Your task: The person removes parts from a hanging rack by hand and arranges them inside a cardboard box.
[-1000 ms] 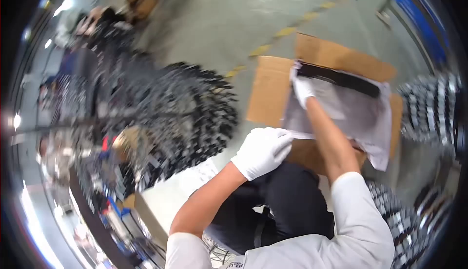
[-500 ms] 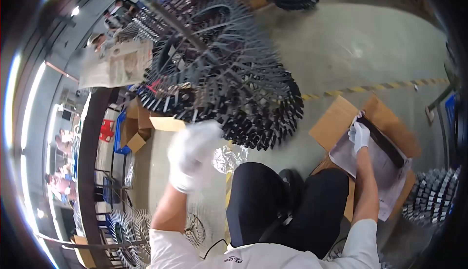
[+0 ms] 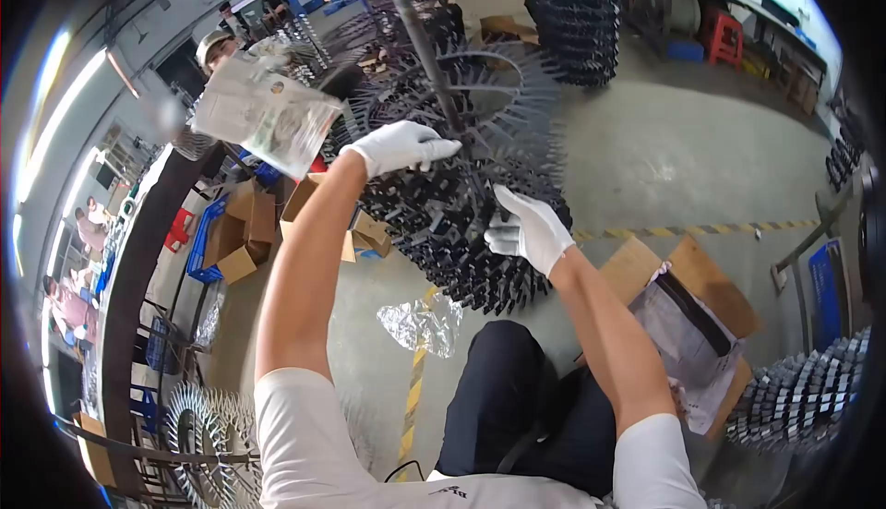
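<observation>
A tall rack [image 3: 461, 241] of stacked rings, thick with small dark pieces, stands in front of me around a metal pole [image 3: 429, 57]. My left hand [image 3: 401, 147], in a white glove, is at the rack's upper left by the pole, fingers pressed together and pointing right; whatever it may hold is too small to make out. On the rack's right side my gloved right hand [image 3: 531, 227] has its thumb and fingers apart, with nothing seen between them. An open cardboard box [image 3: 720, 269] with a white liner [image 3: 678, 334] and a dark strip inside sits at the lower right.
A hanging clear bag with papers [image 3: 268, 112] is at the upper left. More racks [image 3: 572, 24] [image 3: 808, 394] stand behind and at the right. Crinkled foil [image 3: 420, 324] and cardboard boxes [image 3: 242, 232] lie on the left. Several people are farther off.
My right hand has left the box liner and moved to the rack. My left hand has risen to the rack's upper part. The view has turned toward the rack.
</observation>
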A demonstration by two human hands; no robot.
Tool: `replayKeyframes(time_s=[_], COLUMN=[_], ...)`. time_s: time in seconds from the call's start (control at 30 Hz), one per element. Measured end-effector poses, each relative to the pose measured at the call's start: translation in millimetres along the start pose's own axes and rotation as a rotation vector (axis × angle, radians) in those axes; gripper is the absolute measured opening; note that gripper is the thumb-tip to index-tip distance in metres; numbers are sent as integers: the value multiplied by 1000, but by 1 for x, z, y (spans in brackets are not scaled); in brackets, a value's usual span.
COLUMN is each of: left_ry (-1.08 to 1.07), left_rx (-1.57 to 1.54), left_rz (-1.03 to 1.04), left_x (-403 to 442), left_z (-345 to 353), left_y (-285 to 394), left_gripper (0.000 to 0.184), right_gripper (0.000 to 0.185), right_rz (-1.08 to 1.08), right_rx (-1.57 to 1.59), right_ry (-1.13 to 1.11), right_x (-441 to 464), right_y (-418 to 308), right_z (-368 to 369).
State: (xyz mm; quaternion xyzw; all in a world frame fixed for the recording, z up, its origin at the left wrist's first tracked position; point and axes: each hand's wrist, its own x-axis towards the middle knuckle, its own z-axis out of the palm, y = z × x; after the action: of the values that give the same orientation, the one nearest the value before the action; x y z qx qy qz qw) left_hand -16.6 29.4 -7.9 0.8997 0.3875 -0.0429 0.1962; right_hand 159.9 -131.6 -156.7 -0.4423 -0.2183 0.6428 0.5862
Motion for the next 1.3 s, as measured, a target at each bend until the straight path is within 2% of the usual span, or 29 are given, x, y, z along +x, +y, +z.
replayKeyframes(time_s=[0.03, 0.1, 0.17, 0.2, 0.37, 0.4, 0.5, 0.57, 0.63, 0.67, 0.83, 0.9, 0.97, 1.03, 1.07, 1.1, 1.17, 1.23, 1.27, 1.3], left_ry=[-55, -36, 24, 7, 72, 86, 30, 143, 117, 113, 142, 144, 226, 276, 173, 80, 47, 10, 80, 64], left_rx=[-35, -48, -24, -30, -24, -12, -88, -195, -192, -193, -175, -210, -305, -484, -546, -481, -555, -497, -432, -405], left_rz=[-90, -54, 45, -17, -42, -28, -79, -55, -106, -164, -145, -157, 32, 216, 222, 182, 253, 175, 311, 270], left_x=[-12, -13, -1, -7, -14, -11, -9, 8, 8, 7, 1, -4, 3, -3, 0, -14, -7, -4, -3, -4], left_z=[-6, -5, 5, 4, 10, 11, 9, 23, 19, 20, 20, 19, 25, 24, 27, 19, 24, 27, 30, 30], left_y=[18, 14, -6, 3, 15, 17, 25, 6, 11, 19, 34, 29, 8, 6, 2, 18, 6, 3, 7, 10], left_gripper=[64, 67, 81, 82, 80, 80, 77, 75, 79, 78, 79, 80, 62, 49, 32, 31, 30, 28, 26, 25], right_gripper=[43, 43, 45, 44, 34, 26, 26, 34, 36, 36, 25, 24, 27, 28, 28, 27, 27, 29, 29, 32], right_rz=[5, 11, -33, -46, -77, -52, -59, -82, -107, -93, 16, -9, -116, -195, -260, -269, -319, -277, -260, -312], right_rx=[-12, -5, -37, -37, 22, -4, -62, -88, -149, -156, -191, -132, -125, -20, -9, -18, -41, -63, -29, 42], right_ry=[14, 1, 80, 66, -49, -18, -40, -44, 1, -9, -24, 65, 92, -1, -6, 39, 22, 8, 20, -18], right_x=[0, 2, -11, -10, -4, -6, -1, 3, 5, 6, 1, 9, -25, -53, -52, -49, -41, -36, -40, -27], right_y=[-1, -3, -10, -8, -7, -13, -17, -24, -37, -44, -58, -58, -61, -54, -46, -43, -37, -37, -38, -26], right_z=[4, 3, 15, 16, 3, 4, -9, -19, -19, -23, -48, -69, -46, -4, 8, 19, 36, 56, 68, 69])
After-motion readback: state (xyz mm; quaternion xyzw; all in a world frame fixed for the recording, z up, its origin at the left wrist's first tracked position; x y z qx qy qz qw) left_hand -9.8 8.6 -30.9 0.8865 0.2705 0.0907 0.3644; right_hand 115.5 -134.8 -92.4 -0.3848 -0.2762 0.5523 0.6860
